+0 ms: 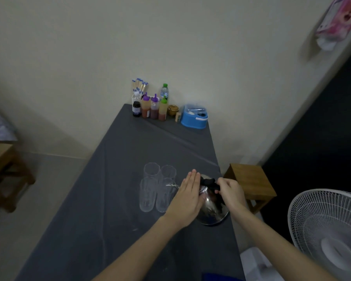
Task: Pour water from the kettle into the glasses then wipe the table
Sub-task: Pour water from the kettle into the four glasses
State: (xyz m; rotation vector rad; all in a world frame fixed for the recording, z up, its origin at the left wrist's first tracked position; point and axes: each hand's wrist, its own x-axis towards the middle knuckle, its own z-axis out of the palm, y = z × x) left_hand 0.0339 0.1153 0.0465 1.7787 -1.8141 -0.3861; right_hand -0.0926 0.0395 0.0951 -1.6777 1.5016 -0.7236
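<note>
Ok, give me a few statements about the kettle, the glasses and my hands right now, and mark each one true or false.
1. The right hand grips the black handle of the kettle. True.
2. The left hand lies flat, fingers extended, against the kettle. True.
3. Two glasses stand on the table. False: four clear glasses stand clustered left of the kettle.
4. The kettle's spout points away from the glasses. False: it points toward them, by the near right glass.
5. The sauce bottles stand at the table's far end, by the wall. True.
6. The tablecloth is white. False: it is dark grey.
</note>
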